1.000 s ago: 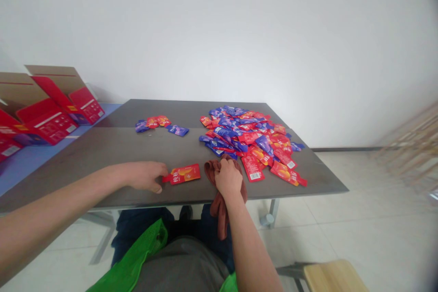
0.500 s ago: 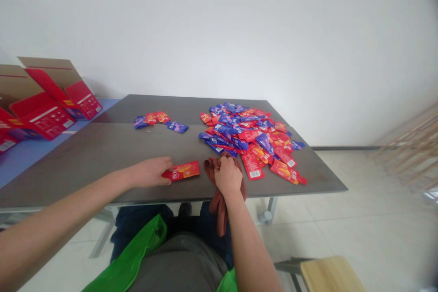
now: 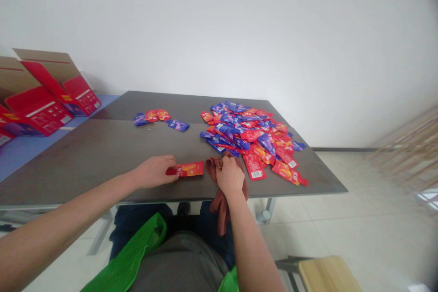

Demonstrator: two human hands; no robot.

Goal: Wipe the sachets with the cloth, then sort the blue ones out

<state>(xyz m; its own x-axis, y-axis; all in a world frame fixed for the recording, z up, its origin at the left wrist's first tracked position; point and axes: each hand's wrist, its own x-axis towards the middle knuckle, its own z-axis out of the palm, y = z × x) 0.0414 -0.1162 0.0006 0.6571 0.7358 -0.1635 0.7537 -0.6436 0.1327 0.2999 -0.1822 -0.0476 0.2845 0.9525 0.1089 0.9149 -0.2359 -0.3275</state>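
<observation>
Near the table's front edge, my left hand (image 3: 158,171) pinches one end of a red pouch (image 3: 191,169) with an orange fruit picture. The pouch lies flat, its printed side up. Just right of it, my right hand (image 3: 231,174) is closed on a bunched brown cloth (image 3: 214,166), whose loose end hangs over the edge. Beyond my right hand spreads a heap of red and purple pouches (image 3: 251,134). Farther back on the left lie a few red pouches (image 3: 158,115), a purple pouch (image 3: 178,125) and more purple ones (image 3: 140,119).
The dark grey table (image 3: 112,146) stands against a white wall (image 3: 219,32). Open red cardboard boxes (image 3: 44,109) sit on a blue surface (image 3: 20,157) at the left. A wooden-topped stool (image 3: 328,273) is at the lower right. Blurred wooden slats (image 3: 410,146) lean at the far right.
My left hand and the red pouch have shifted slightly to the right, and the pouch has turned a little. My right hand keeps its hold on the cloth. The view has tilted slightly.
</observation>
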